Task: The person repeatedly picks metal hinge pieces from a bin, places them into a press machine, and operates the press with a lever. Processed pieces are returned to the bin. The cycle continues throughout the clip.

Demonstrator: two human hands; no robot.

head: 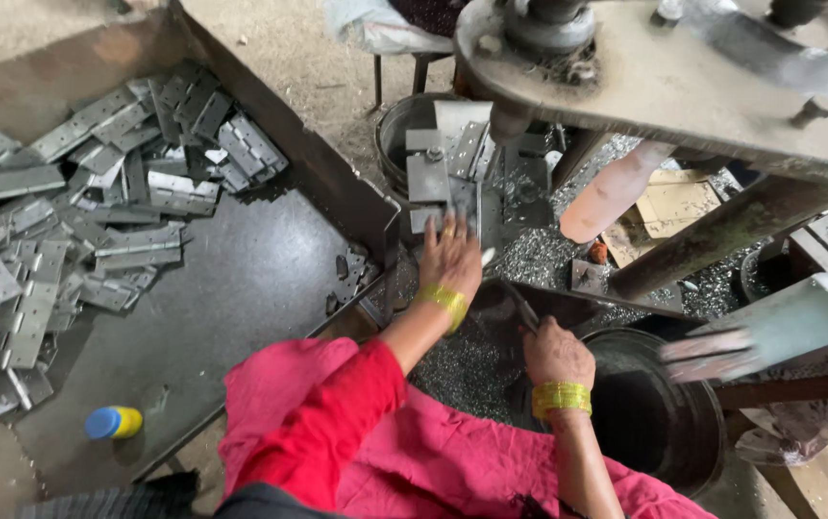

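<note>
Pink-red cloth (337, 423) lowest in view, bunched over the lap. Right hand (555, 352) above a dark round bucket (654, 423), closed around a thin metal rod (525, 309). Left hand (451, 256) flat, fingers spread, pressing a hinge plate (467, 197) on the press bed (519, 183), under the ram (510, 120). Loose steel hinges (68, 221) heaped in the tray (241, 279) at left, well apart from both hands; blue-and-yellow bottle (113, 422) near its front edge.

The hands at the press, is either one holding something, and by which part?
The right hand grips a thin metal rod by its lower end. The left hand lies flat, fingers spread, on a metal hinge plate under the press, pressing rather than gripping.
</note>
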